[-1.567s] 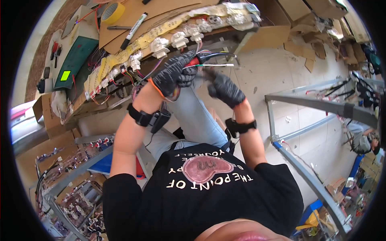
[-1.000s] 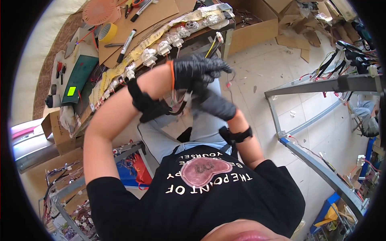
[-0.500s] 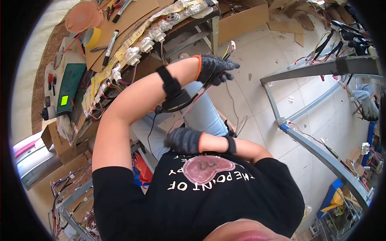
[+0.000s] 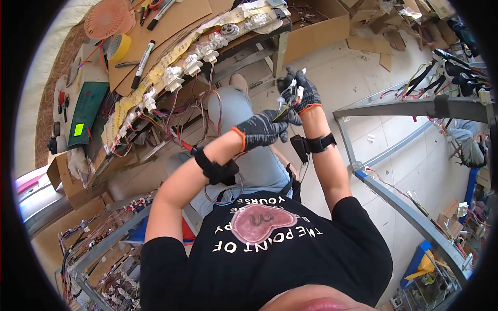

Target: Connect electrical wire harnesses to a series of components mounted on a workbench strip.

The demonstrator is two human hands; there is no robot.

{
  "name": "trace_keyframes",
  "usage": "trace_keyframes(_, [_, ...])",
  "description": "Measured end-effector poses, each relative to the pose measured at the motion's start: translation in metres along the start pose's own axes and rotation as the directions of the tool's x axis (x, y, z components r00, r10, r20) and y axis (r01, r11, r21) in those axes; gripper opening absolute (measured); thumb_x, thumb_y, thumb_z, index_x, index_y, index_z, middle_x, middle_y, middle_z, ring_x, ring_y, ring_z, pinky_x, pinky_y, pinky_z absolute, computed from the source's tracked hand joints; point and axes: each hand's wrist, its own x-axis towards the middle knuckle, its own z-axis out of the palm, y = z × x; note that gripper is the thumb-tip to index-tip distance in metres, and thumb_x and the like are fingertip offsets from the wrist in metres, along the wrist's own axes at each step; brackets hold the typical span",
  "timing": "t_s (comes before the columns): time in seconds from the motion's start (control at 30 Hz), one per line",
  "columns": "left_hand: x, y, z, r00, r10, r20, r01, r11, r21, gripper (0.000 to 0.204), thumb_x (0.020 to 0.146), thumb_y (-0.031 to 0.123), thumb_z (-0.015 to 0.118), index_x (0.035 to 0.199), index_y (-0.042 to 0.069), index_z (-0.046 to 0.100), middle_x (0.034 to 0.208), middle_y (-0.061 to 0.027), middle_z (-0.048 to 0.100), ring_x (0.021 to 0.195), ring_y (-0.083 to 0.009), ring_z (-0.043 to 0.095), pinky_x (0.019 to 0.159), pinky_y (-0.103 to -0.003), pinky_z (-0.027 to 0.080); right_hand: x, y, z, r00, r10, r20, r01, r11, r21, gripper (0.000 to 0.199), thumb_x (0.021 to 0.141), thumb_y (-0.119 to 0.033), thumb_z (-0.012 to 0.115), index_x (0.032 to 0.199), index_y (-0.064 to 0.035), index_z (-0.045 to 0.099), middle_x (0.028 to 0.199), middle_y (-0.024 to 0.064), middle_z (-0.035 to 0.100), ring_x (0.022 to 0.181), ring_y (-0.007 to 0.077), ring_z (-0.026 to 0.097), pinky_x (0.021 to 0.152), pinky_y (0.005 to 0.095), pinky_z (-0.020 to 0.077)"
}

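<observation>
A wire harness [image 4: 283,109] with yellow, black and other wires and small white connectors [image 4: 300,93] is held out over my knees. My left hand [image 4: 259,129], in a dark grey knit glove with an orange cuff, is closed around its wires. At the connector end my right hand [image 4: 308,95], gloved the same way, closes on the bundle from the right. The two hands nearly touch, and the fingers partly hide the connectors. Which single wire each finger pinches cannot be made out.
Left of me a bench carries a curved yellow-taped strip of white connectors [image 4: 173,79], a marker [image 4: 143,64], yellow tape [image 4: 119,47] and a green board [image 4: 89,115]. A grey metal frame [image 4: 415,107] stands at the right. Cardboard boxes [image 4: 316,28] lie ahead.
My right hand has risen from beside my shirt to the harness's connector end. My left hand has drawn back toward me and left, still holding the wires.
</observation>
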Motion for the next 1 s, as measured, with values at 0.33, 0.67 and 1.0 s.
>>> trace_keyframes(0.33, [0.011,-0.043,0.009,0.896,0.158,-0.415,-0.375,0.769,-0.518,0.033,0.086,-0.004,0.039,0.117,-0.003,0.048,0.110,-0.0138,0.057,0.084,-0.0217,0.062,0.076,-0.030,0.053,-0.021,-0.036,0.095,0.960,-0.281,-0.017,0.246,0.867,-0.433,0.014,0.089,-0.019,0.051,0.097,-0.0081,0.048,0.057,-0.0015,0.042,0.046,0.0112,0.044,0.050,0.0303,0.0459])
trace_keyframes(0.67, [0.006,-0.030,0.009,0.662,0.412,-0.626,-0.682,0.677,-0.276,0.038,0.085,-0.010,0.035,0.120,-0.004,0.048,0.121,-0.0119,0.053,0.108,-0.0170,0.052,0.095,-0.030,0.041,-0.006,-0.049,0.109,0.781,-0.355,0.513,0.620,0.530,-0.578,0.018,0.085,-0.014,0.051,0.090,0.0001,0.061,0.055,0.0002,0.048,0.049,0.0109,0.045,0.060,0.0264,0.0462])
trace_keyframes(1.0, [0.005,-0.030,0.004,0.686,0.366,-0.628,-0.639,0.717,-0.280,0.029,0.090,-0.003,0.037,0.113,-0.002,0.055,0.108,-0.0097,0.060,0.099,-0.0160,0.057,0.088,-0.028,0.046,-0.011,-0.039,0.137,0.808,-0.447,0.384,0.545,0.320,-0.775,0.021,0.084,-0.018,0.056,0.079,0.0001,0.063,0.066,0.0030,0.060,0.051,0.0081,0.047,0.049,0.0223,0.0378])
